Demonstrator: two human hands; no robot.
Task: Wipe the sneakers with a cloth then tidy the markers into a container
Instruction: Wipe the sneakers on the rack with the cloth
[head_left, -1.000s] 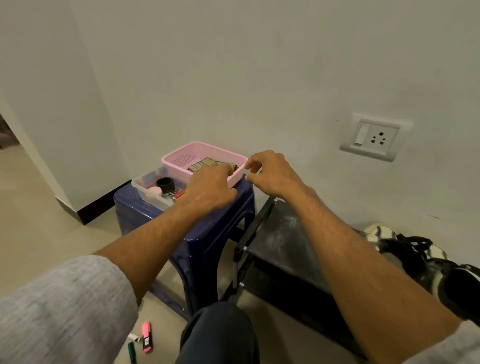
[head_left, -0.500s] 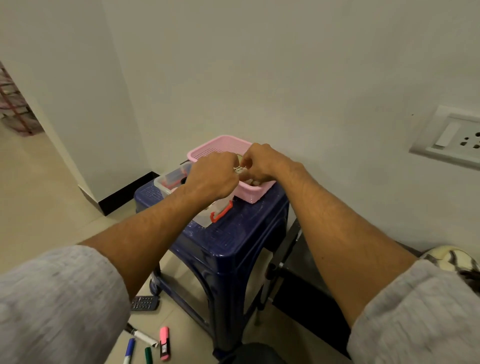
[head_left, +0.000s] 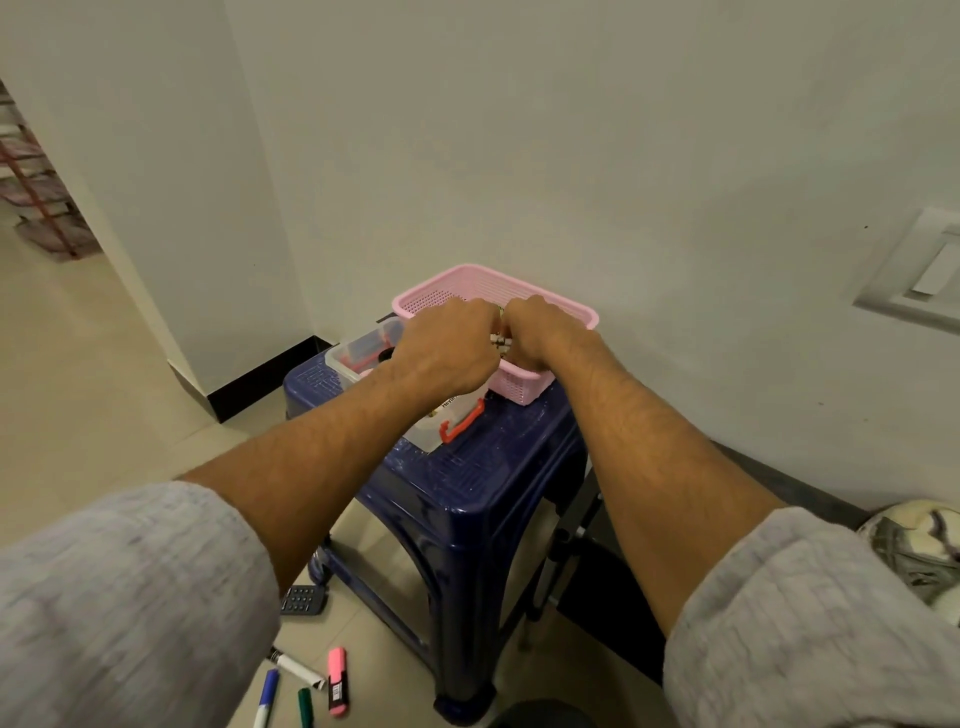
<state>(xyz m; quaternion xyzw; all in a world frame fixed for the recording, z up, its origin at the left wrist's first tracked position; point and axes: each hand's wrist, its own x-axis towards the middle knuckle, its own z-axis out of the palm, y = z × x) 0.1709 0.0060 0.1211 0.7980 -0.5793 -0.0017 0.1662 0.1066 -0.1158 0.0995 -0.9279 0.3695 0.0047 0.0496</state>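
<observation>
Here both hands meet over the blue stool (head_left: 467, 483), above the pink basket (head_left: 524, 387) that stands on the stool's back right corner, against the wall. The left hand (head_left: 447, 348) and the right hand (head_left: 540, 327) are knuckle to knuckle, backs up, with the fingers curled tightly under. Together they pinch a small pale thing (head_left: 498, 340), of which only a sliver shows in the gap between them. I cannot tell what it is. Grey sleeves are pushed up both forearms.

On the stool's left side, just beside the basket and touching it, stands the clear container (head_left: 358, 353). It has no lid on, and a red latch (head_left: 460, 423) hangs at its near end. The left wrist hides most of what is inside.

The markers lie on the floor at the stool's front left foot, close together. There is a white marker (head_left: 296, 665), a pink highlighter (head_left: 337, 680), a blue marker (head_left: 266, 699) and a green marker (head_left: 305, 706). A dark remote (head_left: 304, 600) lies a little beyond them, by the same leg.

To the right of the stool stands a low black rack (head_left: 597, 597), just beside it. Farther right, at the edge of view, a pale sneaker (head_left: 919, 551) with dark laces rests at the foot of the wall. Above it, a switch plate (head_left: 924, 270) is set in the wall.
</observation>
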